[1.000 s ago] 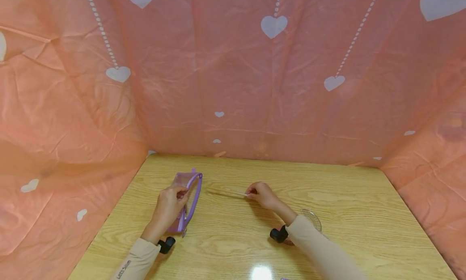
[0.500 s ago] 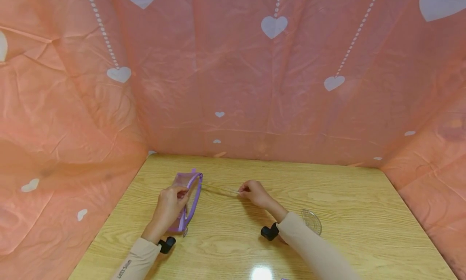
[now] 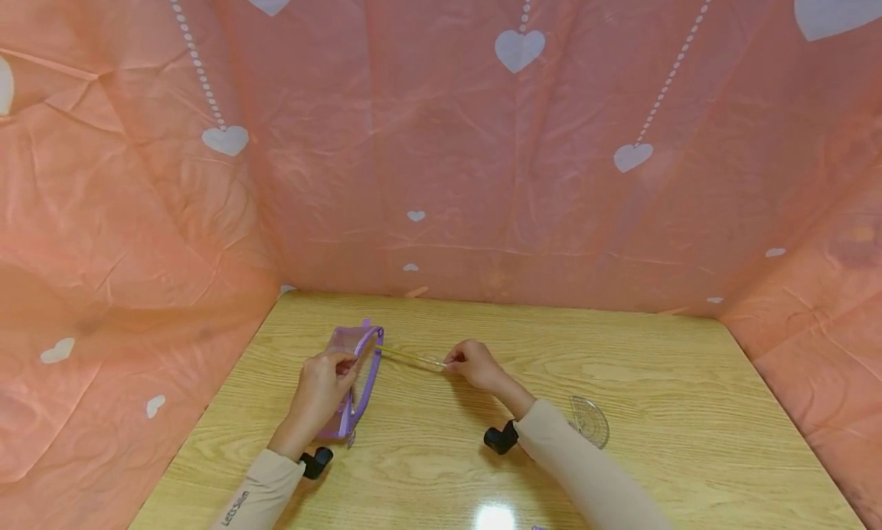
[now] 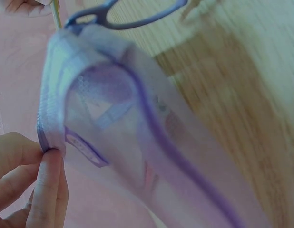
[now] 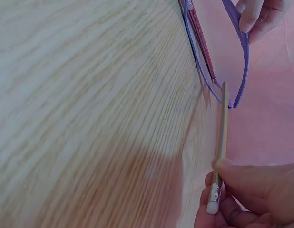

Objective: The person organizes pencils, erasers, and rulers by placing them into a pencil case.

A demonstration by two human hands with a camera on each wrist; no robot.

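A purple translucent zip pencil case [image 3: 370, 378] lies on the left of the table, its mouth held apart. My left hand [image 3: 322, 384] pinches the zipper edge of the case between thumb and fingers. Near its white eraser end, my right hand [image 3: 478, 368] grips a yellow pencil [image 5: 222, 128]. The pencil's far end points left and reaches the mouth of the case; how far in it goes I cannot tell. Through the mouth, the right wrist view shows a red pencil [image 5: 202, 42] inside the case.
A clear protractor [image 3: 590, 421] lies on the wooden table beside my right forearm. At the front edge of the head view, a bit of something purple [image 3: 540, 528] shows. An orange-pink cloth with white hearts [image 3: 520, 50] hangs behind the table.
My right hand has moved left with the pencil, bringing its far end to the case's mouth. The protractor shows more fully beside the right sleeve. My left hand stays put on the case.
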